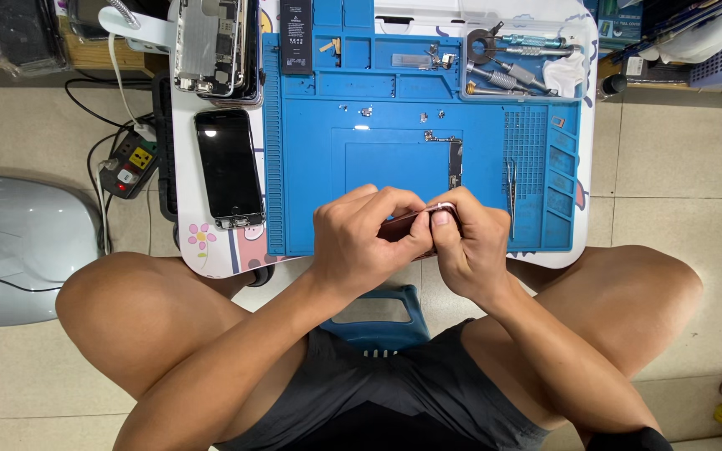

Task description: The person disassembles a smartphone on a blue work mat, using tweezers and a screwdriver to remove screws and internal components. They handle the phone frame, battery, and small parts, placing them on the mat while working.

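Observation:
Both hands meet over the near edge of a blue repair mat (311,159). My left hand (365,238) and my right hand (470,242) together grip a thin phone housing (407,221), held nearly edge-on between the fingertips, so most of it is hidden. A small circuit board (455,159) lies on the mat just beyond the hands. Tweezers (510,188) rest on the mat to the right of my right hand.
A black phone screen (228,164) lies left of the mat. A stack of opened phone bodies (211,46) and a black battery (296,35) are at the back. Screwdrivers (516,63) fill a tray back right. A power strip (131,163) lies on the floor at left.

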